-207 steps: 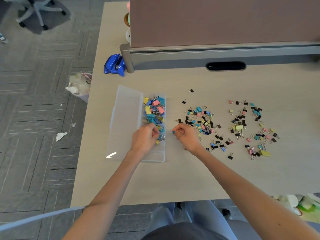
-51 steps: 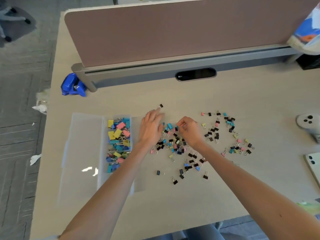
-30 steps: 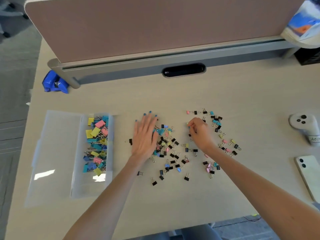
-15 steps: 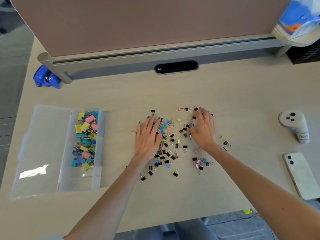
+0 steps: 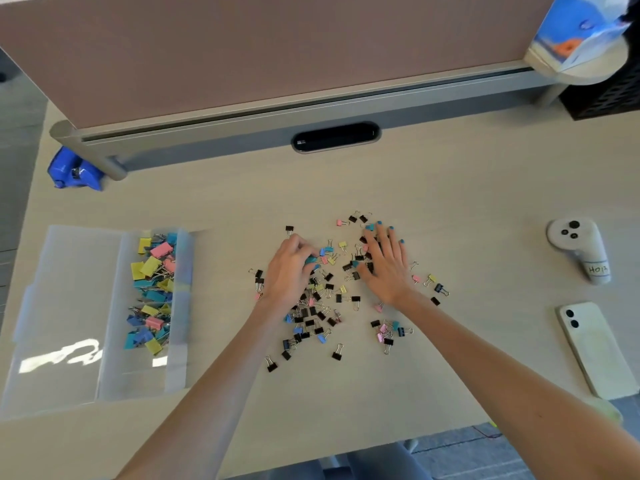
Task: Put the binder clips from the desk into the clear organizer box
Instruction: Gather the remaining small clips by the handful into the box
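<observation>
Several small binder clips [image 5: 325, 306], black, blue, pink and yellow, lie scattered in the middle of the desk. My left hand [image 5: 289, 271] sits on the left of the heap with its fingers curled round some clips. My right hand [image 5: 386, 265] lies flat on the right side of the heap, fingers straight and spread. The clear organizer box [image 5: 114, 341] stands at the left with its lid folded open, and larger coloured clips [image 5: 152, 289] fill its right compartment.
A white controller [image 5: 578, 251] and a white phone [image 5: 595, 348] lie at the right edge. A blue object [image 5: 74, 169] sits at the far left by the partition [image 5: 263, 53]. A cable slot [image 5: 336, 137] is behind the clips.
My left hand's fingers have curled over clips, from flat before. My right hand still lies flat on the heap, which has been swept closer together.
</observation>
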Tool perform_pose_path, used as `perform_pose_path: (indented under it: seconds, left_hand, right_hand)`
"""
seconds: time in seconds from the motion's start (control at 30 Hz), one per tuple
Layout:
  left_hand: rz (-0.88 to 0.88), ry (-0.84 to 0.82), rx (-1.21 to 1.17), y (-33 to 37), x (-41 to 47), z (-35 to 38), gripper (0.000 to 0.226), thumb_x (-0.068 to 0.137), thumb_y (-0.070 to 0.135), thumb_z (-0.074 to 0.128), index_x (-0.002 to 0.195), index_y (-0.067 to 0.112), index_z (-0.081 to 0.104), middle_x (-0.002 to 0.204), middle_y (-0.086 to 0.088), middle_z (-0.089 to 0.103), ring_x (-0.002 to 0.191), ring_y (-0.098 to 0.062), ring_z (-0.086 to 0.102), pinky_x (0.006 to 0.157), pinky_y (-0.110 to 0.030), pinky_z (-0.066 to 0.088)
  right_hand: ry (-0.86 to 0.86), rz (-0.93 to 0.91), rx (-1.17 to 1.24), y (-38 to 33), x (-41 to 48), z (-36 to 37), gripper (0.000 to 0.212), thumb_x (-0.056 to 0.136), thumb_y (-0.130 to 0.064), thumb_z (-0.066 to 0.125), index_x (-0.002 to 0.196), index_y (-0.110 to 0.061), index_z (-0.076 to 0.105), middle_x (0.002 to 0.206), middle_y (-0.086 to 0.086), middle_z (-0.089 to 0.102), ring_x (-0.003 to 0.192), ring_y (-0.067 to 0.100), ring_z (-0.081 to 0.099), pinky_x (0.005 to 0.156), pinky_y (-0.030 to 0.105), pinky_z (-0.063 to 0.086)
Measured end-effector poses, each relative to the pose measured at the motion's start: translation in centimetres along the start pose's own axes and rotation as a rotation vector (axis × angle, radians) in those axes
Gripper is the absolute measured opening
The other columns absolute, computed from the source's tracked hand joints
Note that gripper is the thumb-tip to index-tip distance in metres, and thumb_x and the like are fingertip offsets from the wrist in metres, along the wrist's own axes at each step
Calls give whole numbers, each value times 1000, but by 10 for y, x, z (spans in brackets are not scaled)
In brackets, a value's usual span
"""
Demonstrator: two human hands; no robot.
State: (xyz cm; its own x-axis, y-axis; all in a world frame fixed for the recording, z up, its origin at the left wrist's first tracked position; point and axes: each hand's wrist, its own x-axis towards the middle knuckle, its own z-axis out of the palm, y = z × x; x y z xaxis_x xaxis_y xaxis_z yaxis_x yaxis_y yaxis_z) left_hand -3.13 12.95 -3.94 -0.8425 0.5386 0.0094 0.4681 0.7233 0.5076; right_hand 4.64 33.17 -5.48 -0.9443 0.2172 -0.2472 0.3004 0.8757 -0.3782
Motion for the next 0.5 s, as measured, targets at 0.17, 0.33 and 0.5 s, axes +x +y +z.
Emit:
perform_pose_path:
  seconds: [0.17, 0.33, 0.5]
  left_hand:
    - [30, -54, -4, 0, 3, -11, 35, 81, -3, 62, 108, 19, 70, 106, 3, 55, 94, -11, 52, 80, -26, 43]
    - [99, -165, 90, -12, 3, -16, 47, 76, -3, 67, 115, 25, 67, 116, 4, 53, 102, -13, 49, 89, -32, 43]
    - [113, -129, 121, -13, 6, -18, 40, 80, 6, 72, 115, 24, 66, 118, 4, 52, 104, -13, 51, 91, -32, 45]
  right_hand:
    - [83, 5, 39, -2, 19, -10, 62, 99, -33, 37, 153, -21, 10, 161, 5, -1, 148, 24, -6, 120, 44, 0]
    - [-46, -38, 71, -14, 37, -13, 64, 99, -40, 35, 153, -24, 7, 161, 1, -5, 148, 20, -10, 118, 41, -5]
    - [-59, -116, 5, -22, 22, -2, 60, 99, -36, 35, 153, -24, 12, 161, 0, 1, 148, 20, -6, 119, 40, -2]
